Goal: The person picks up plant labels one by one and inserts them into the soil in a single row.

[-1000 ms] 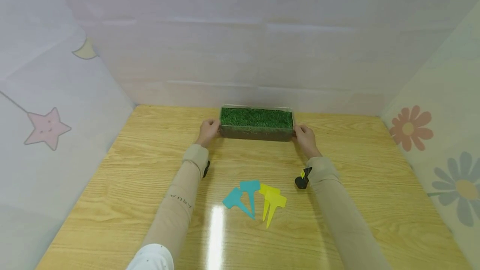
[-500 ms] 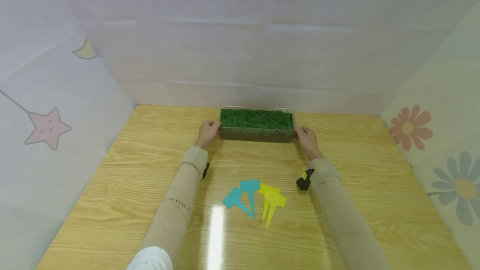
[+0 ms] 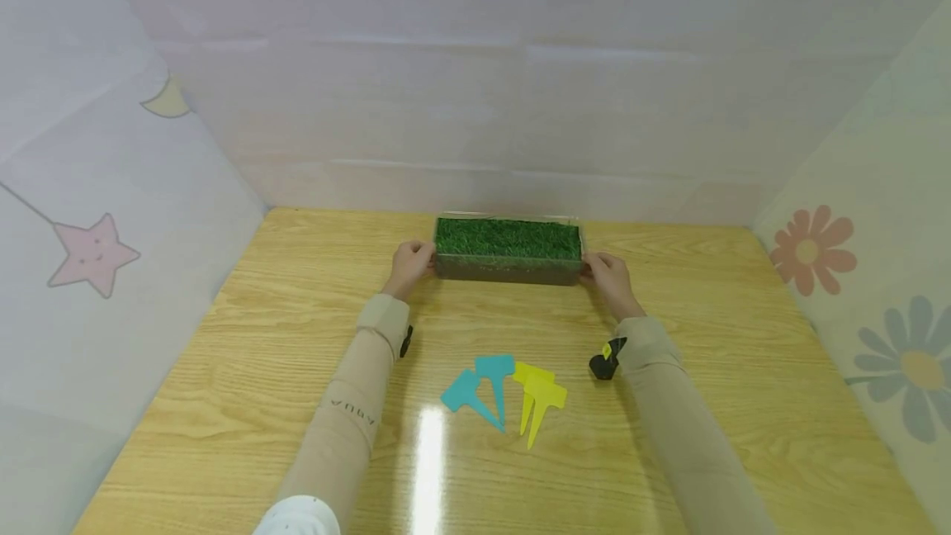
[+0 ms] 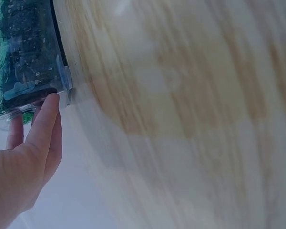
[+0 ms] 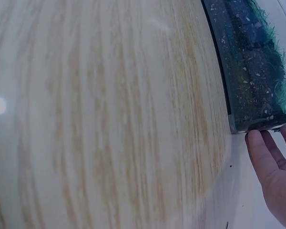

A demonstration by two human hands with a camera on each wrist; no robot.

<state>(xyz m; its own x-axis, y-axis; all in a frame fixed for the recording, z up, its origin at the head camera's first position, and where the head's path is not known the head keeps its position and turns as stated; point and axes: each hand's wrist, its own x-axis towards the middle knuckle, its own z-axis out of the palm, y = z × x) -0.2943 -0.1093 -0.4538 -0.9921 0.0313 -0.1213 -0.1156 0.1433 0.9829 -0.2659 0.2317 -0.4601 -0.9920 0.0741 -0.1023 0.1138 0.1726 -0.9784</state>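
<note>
Head view: a long clear box [image 3: 508,271], topped with green grass [image 3: 508,238], lies near the bench's [image 3: 297,312] back edge, wood stretching between it and the tags [image 3: 503,370], its ends held by left hand [image 3: 410,265] and right hand [image 3: 609,279]. Left wrist: fingers [image 4: 44,119] touch the end wall below dark, pale-flecked fill [image 4: 33,52]. Right wrist: fingers hold the other end, near its lower corner.

Your head view is evenly lit, white glare [image 3: 428,469] streaking the table [image 3: 223,403] well in from its left edge; your wrist views are dim, bluish and hazy, the grass box [image 4: 31,57] darkest.
</note>
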